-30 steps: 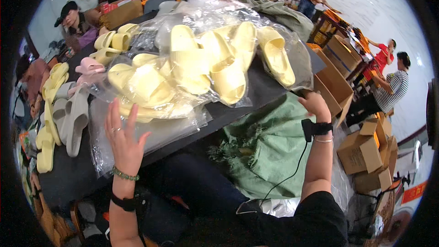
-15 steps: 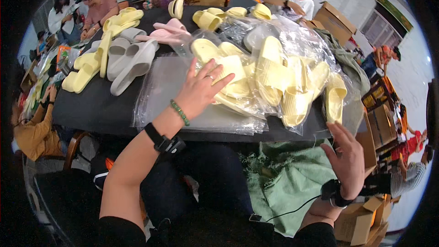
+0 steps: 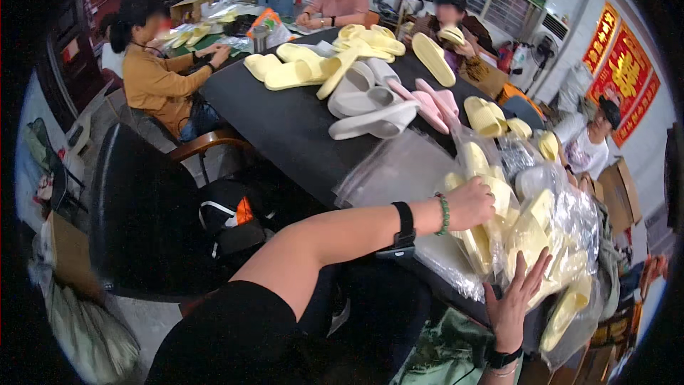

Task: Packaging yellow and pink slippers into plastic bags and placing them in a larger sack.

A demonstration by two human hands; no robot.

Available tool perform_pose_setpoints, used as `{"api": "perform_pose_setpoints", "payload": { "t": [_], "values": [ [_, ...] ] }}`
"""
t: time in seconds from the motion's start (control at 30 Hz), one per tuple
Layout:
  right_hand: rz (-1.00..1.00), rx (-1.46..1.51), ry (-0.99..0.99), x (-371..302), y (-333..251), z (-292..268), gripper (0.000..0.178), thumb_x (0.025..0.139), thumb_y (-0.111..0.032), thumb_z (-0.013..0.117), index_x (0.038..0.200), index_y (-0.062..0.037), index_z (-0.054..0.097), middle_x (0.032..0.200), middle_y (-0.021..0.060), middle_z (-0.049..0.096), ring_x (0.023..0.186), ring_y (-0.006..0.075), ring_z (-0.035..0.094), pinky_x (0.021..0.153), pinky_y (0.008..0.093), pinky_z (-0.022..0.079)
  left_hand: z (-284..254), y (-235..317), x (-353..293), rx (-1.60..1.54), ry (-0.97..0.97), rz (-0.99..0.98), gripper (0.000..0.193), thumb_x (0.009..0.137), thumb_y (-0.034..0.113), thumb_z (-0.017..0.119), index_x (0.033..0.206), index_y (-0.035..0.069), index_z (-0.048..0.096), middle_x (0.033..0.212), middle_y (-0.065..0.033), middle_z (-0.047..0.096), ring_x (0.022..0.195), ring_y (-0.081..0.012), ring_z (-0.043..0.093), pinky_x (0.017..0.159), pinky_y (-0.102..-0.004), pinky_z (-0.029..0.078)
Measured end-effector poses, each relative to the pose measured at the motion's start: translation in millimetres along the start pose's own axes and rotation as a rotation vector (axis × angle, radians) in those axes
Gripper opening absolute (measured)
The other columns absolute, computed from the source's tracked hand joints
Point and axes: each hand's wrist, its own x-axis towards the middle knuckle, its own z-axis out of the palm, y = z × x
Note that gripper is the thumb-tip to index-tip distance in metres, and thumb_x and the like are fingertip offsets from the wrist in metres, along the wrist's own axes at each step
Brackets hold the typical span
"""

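My left hand (image 3: 470,204) has its fingers curled at the near side of a clear bag of yellow slippers (image 3: 476,248) and appears to grip it; the fingertips are partly hidden. Fingers spread, my right hand (image 3: 511,306) is raised beside the heap of bagged yellow slippers (image 3: 531,239) and holds nothing. Another bagged yellow slipper (image 3: 568,311) lies to the right of that hand, near the table edge. Beneath and left of my left hand lies a stack of flat clear plastic bags (image 3: 392,171).
Loose yellow slippers (image 3: 296,73), grey slippers (image 3: 374,121) and pink slippers (image 3: 429,108) lie farther along the black table (image 3: 249,107). An empty black chair (image 3: 142,221) stands at the left. Green cloth (image 3: 445,353) hangs below the near edge. Several people sit around the tables.
The view has swung to the left. My left hand's spread fingers have curled in at the bagged slippers. My right hand has come closer to the heap, its fingers now spread.
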Motion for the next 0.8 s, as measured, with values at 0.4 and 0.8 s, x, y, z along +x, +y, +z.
{"api": "perform_pose_setpoints", "payload": {
  "t": [0.4, 0.8],
  "values": [
    [-0.408, -0.088, -0.156, 47.3, -14.7, 67.8, 0.043, 0.085, -0.015, 0.064, 0.128, -0.0207, 0.057, 0.152, 0.0171, 0.031, 0.138, 0.0478, 0.029, 0.106, 0.0617, 0.033, -72.1, -95.3, 70.6, 0.264, 0.388, -0.213, 0.008, 0.079, 0.014, 0.056, 0.077, 0.009, 0.061, 0.076, -0.0102, 0.061, 0.073, -0.0296, 0.062, 0.067, -0.0444, 0.049],
    [-0.1, -0.47, -0.259, 135.6, 33.7, 118.4, 0.082, 0.088, -0.005, 0.054, 0.156, -0.028, 0.014, 0.116, 0.0148, 0.053, 0.096, 0.0282, 0.061, 0.075, 0.04, 0.055, -199.5, -146.1, 18.4, 0.84, 0.505, -0.149, 0.006, 0.077, 0.013, 0.063, 0.079, 0.007, 0.06, 0.075, -0.011, 0.058, 0.073, -0.0299, 0.06, 0.064, -0.0443, 0.049]
  ]
}}
